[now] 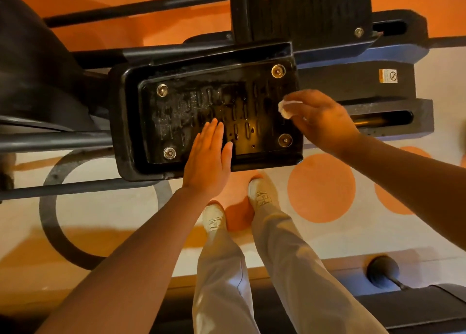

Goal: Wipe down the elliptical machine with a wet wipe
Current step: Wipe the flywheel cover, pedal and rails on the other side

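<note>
The elliptical's near black foot pedal [176, 111] fills the middle of the view, its ribbed surface streaked with wet and dusty patches and bolted at four corners. My left hand [208, 162] lies flat with straight fingers on the pedal's near edge. My right hand [320, 119] hovers at the pedal's right edge and grips a small crumpled white wet wipe [286, 107]. A second pedal [307, 13] sits farther back.
Black frame rails [383, 121] run right of the pedal and tubes [58, 142] extend left. My legs and white shoes [262, 195] stand on a floor with orange circles [321, 187]. Another machine's base [383, 270] lies bottom right.
</note>
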Motion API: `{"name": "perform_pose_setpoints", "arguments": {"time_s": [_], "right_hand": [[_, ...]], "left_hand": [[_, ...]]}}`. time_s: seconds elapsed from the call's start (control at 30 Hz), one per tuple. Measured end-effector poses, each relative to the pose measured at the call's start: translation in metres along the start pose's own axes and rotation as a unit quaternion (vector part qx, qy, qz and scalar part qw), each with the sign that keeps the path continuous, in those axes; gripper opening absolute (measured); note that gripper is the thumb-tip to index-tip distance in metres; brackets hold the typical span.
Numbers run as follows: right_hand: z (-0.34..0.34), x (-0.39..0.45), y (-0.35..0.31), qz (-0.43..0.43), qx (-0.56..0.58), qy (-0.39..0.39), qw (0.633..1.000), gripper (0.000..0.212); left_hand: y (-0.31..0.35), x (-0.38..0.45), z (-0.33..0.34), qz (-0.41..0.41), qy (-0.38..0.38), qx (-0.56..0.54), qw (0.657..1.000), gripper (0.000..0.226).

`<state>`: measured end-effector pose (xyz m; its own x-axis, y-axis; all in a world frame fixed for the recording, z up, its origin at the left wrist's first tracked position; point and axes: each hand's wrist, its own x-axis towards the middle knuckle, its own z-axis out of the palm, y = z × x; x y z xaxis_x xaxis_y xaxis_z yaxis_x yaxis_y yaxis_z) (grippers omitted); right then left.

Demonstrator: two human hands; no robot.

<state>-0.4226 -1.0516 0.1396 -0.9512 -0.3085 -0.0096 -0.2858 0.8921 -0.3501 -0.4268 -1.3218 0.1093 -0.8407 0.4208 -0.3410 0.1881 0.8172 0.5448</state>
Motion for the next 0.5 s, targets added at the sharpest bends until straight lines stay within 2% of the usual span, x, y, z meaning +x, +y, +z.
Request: {"name": "perform_pose_setpoints", "arguments": {"time_s": [0.07,0.17,0.3,0.4,0.5], "right_hand": [[0.009,-0.009,0.016,-0.081,-0.016,-0.03,0.996,0.036],[0.012,-0.021,0.036,-0.157,-0.004,-0.088,0.984,0.057],[0.006,-0.018,0.052,-0.252,-0.06,-0.134,0.957,0.049],[0.007,-0.015,0.06,-0.281,-0.075,-0.141,0.946,0.052],[0.005,-0.001,0.068,-0.239,-0.077,-0.119,0.961,0.051]], "left_hand": [[0.006,0.008,0.003,-0.022,0.004,-0.006,1.0,0.057],[0.015,0.016,0.009,-0.019,0.0,0.002,1.0,0.054],[0.025,0.021,0.019,-0.052,0.014,-0.026,0.998,0.054],[0.029,0.024,0.025,-0.063,0.03,-0.011,0.998,0.06],[0.028,0.024,0.029,-0.063,0.038,0.001,0.997,0.06]]}}
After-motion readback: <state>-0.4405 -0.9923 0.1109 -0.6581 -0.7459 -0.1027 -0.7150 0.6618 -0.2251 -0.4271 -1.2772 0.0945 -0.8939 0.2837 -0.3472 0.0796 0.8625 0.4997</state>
